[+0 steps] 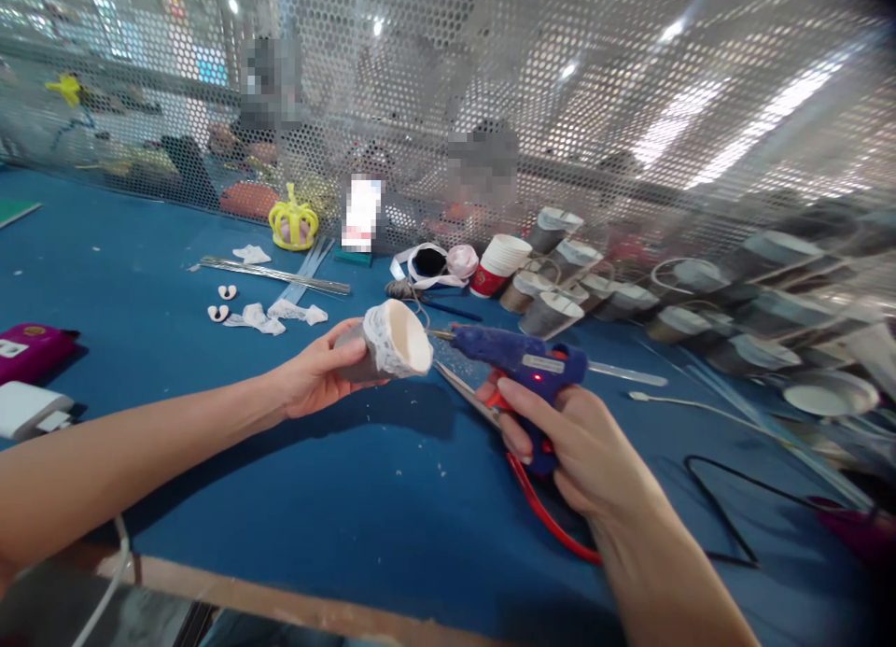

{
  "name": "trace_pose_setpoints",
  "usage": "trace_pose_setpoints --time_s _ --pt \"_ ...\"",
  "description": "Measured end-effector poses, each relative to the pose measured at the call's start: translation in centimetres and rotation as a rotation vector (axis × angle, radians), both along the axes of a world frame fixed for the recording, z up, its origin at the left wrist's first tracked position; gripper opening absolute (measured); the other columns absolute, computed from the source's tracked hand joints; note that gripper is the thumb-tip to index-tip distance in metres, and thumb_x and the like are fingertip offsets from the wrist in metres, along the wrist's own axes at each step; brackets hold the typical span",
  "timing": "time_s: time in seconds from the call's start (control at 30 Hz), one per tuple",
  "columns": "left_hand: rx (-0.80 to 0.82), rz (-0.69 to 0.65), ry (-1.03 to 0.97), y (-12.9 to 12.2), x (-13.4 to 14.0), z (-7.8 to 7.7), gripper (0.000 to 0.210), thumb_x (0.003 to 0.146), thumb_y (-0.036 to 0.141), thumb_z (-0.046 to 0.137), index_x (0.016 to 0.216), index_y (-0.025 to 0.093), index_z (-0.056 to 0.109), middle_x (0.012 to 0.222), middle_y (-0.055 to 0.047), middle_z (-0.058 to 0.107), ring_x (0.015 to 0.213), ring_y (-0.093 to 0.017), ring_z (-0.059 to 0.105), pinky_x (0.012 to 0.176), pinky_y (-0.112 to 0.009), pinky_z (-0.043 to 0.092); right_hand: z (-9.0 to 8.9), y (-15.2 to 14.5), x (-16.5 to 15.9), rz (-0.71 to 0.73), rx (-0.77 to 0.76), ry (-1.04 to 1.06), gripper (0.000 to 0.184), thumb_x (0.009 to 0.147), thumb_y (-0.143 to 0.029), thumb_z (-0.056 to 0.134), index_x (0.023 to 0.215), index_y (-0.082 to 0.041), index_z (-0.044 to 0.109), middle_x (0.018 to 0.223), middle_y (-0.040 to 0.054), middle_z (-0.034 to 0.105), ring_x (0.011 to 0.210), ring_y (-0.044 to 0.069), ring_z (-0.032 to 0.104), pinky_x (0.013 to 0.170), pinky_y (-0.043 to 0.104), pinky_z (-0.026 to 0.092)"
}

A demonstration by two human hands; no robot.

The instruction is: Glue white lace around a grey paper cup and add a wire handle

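Observation:
My left hand (315, 376) holds a small paper cup (392, 344) on its side, open mouth facing right. A band of white lace wraps the cup near its rim. My right hand (574, 442) grips a blue hot glue gun (522, 362) with a red light on its side. The gun's metal nozzle points left and sits just to the right of the cup's rim. Red-handled scissors (539, 507) lie on the blue table (336, 498) under my right hand.
Several lace-trimmed cups (560, 297) lie in a row at the right. Lace scraps (266, 316), glue sticks (280, 275) and a yellow crown (294, 222) are at the back left. A magenta case (32, 348) and white box (28, 409) sit far left. A mesh screen (490, 96) closes the back.

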State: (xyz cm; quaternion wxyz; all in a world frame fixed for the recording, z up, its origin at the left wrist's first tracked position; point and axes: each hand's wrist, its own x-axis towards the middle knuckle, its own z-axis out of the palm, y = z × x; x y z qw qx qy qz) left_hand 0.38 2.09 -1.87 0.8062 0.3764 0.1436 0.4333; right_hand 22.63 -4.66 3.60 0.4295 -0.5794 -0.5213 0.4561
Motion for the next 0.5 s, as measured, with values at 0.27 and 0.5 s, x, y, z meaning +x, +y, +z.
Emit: trace_pose_setpoints --time_s 0.27,0.5 --pt "-0.001 -0.082 -0.04 -0.25 0.11 0.16 0.042 0.064 0.027 0.069 0.103 0.016 0.055 0.104 -0.008 0.06 0.093 -0.019 0.056 0.087 -0.037 0.041 -0.3 0.24 -0.64 0.04 -0.086 0.114 0.028 0.068 -0.041 0.062 0.067 -0.013 0.06 0.036 -0.0047 0.039 0.035 0.005 0.031 0.035 0.019 0.022" --pt "-0.032 -0.06 -0.052 -0.27 0.16 0.26 0.043 0.061 0.026 0.072 0.1 0.016 0.058 0.099 -0.006 0.062 0.09 -0.019 0.058 0.085 -0.034 0.043 -0.51 0.16 -0.61 0.083 -0.086 0.082 0.027 0.072 -0.04 0.06 0.068 -0.013 0.06 0.036 -0.005 0.039 0.035 0.005 0.031 0.035 0.019 0.02"
